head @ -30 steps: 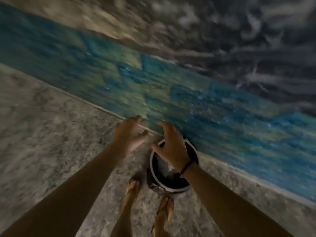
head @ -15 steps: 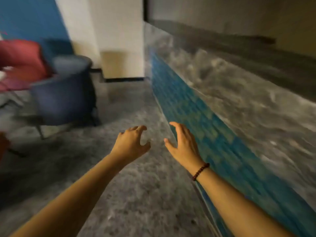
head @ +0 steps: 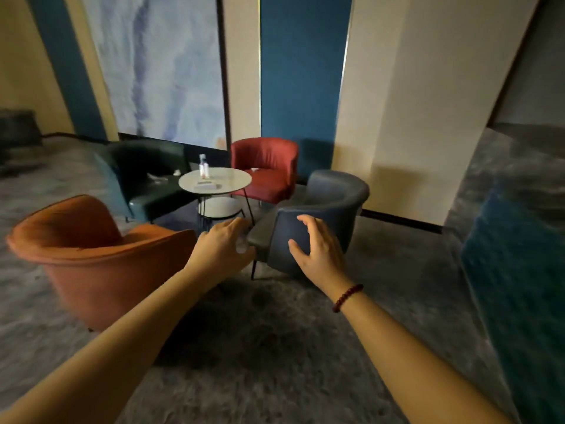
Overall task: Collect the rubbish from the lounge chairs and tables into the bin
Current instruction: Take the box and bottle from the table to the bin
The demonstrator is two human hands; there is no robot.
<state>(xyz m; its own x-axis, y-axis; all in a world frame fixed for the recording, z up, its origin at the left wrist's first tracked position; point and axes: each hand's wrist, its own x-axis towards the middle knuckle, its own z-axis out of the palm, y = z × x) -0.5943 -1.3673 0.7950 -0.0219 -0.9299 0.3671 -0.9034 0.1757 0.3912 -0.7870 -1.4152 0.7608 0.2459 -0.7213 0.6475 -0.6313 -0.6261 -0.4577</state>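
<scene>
- Our left hand (head: 221,249) hangs in the air at centre frame with its fingers loosely curled. We make out nothing held in it, though a pale smudge at its fingertips is too blurred to name.
- Our right hand (head: 318,249) is just right of it, fingers spread and empty, with a dark red beaded bracelet (head: 347,298) on the wrist.
- Directly behind the right hand stands a blue-grey tub chair (head: 330,197); an orange tub chair (head: 91,240) fills the lower left. Neither hand touches them.
- The rubbish lies up-frame and slightly left of both hands, beyond the gap between those two chairs, so we judge the left hand the nearer one.
- On the round white tabletop (head: 232,179) a clear plastic bottle (head: 203,166) stands upright near the far left edge, long axis vertical, cap pointing up.
- Nearer us on the same tabletop lies a flat pale packet or paper (head: 205,186), long axis roughly left to right across the frame. Which way it points we cannot tell.
- Left of the tabletop, white crumpled scraps (head: 176,172) sit on the seat of the dark green sofa (head: 143,166).
- A small white scrap (head: 255,169) rests on the seat of the red tub chair (head: 266,160), upper right of the tabletop.
- The bin is not in view.
- We judge the coming move to be a step forward between the chairs, then a reach to the tabletop. The upright bottle calls for a grip from the side.
</scene>
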